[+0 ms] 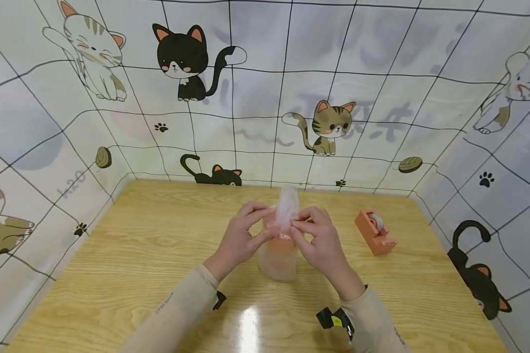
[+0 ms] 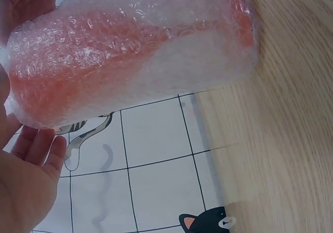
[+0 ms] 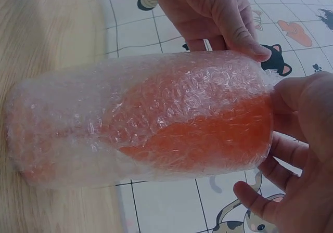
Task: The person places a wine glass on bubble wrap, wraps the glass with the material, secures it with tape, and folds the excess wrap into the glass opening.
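Observation:
A bottle-sized cylinder (image 1: 277, 264), orange-pink under cloudy bubble wrap (image 3: 67, 103), stands upright on the table between the hands. A loose whitish end of the wrap sticks up above its top in the head view. My left hand (image 1: 236, 240) holds the upper left side, thumb in front and fingers behind. With thumb and fingertips, my right hand (image 1: 321, 242) pinches the wrap at the top right. The wrist views show both hands at the top end of the cylinder, some fingers partly hidden behind it. What lies inside the wrap cannot be made out.
An orange tape dispenser (image 1: 375, 235) with a roll of clear tape stands to the right of the right hand. The wooden table (image 1: 159, 220) is bordered at the back and sides by a cat-patterned cloth (image 1: 265, 93). Light glares on the front of the tabletop.

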Action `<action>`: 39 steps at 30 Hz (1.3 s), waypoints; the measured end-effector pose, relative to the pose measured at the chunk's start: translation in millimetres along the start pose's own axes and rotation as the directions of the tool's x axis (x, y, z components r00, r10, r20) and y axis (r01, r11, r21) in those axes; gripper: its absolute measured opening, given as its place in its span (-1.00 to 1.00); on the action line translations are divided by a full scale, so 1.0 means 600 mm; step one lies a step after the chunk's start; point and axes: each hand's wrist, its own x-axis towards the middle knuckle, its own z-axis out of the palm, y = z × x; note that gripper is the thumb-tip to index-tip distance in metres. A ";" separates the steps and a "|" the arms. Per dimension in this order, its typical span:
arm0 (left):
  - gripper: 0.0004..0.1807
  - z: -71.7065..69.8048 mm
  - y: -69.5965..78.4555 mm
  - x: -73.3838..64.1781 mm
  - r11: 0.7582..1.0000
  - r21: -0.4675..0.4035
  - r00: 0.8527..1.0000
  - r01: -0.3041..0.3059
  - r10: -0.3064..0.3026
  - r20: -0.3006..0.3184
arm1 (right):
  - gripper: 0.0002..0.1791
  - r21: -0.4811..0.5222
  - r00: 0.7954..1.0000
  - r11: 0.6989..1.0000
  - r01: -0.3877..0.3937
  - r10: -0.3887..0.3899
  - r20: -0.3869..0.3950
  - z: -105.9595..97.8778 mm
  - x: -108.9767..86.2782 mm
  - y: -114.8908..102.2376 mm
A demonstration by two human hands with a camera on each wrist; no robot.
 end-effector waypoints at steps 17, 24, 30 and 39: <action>-0.40 -0.003 0.002 0.008 0.997 0.009 0.989 -0.082 0.081 0.122 | -0.82 -0.017 0.996 1.000 -0.001 0.003 0.086 -0.001 0.001 0.002; -0.51 0.000 0.004 0.014 0.991 0.071 0.984 -0.117 0.105 0.145 | -0.95 0.002 1.000 1.000 -0.012 0.012 -0.012 -0.007 -0.007 0.005; -0.46 -0.001 0.004 0.013 0.988 0.102 0.985 -0.116 0.101 0.142 | -0.45 0.067 0.999 0.998 -0.011 0.014 -0.039 -0.016 -0.010 0.013; -0.49 -0.001 0.001 0.008 0.984 0.103 0.986 -0.142 0.131 0.106 | -0.43 0.052 0.997 0.997 0.059 -0.061 0.039 -0.017 -0.010 0.015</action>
